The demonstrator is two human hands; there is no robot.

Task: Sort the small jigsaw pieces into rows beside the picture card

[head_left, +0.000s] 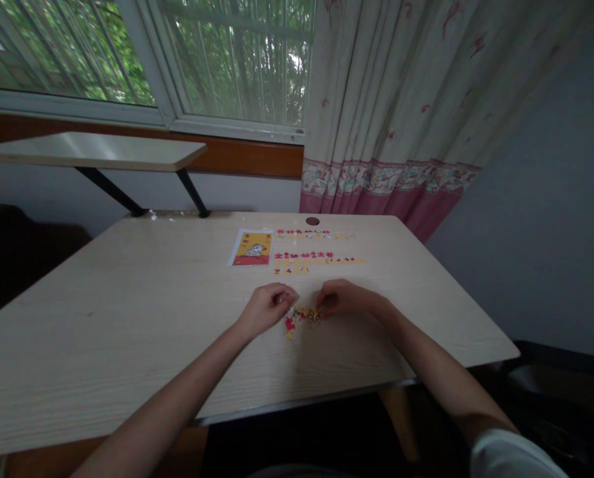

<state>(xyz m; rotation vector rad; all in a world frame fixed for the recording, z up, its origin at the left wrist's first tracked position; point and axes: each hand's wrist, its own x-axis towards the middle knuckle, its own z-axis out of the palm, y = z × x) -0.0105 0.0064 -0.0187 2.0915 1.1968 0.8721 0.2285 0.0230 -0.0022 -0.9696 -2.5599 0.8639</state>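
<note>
A small heap of loose jigsaw puzzle pieces (290,324), red, yellow and pale, lies on the table between my two hands. At the heap's left edge my left hand (270,307) is closed in a pinch, with a small pale puzzle piece (295,297) showing at its fingertips. My right hand (341,297) has its fingers curled together at the right edge of the heap; whatever they may hold is hidden. Beyond the hands, red puzzle pieces (304,255) and yellow puzzle pieces (297,263) are laid out in rows. Left of these rows lies a picture sheet (254,249) showing a white animal on yellow and red.
The pale wooden table (152,312) has a round cable hole (312,221) near its back edge. A raised shelf (92,149) on black supports stands at the back left. Behind are a window (237,66) and a patterned curtain (391,119). A dark chair (561,358) is at the right.
</note>
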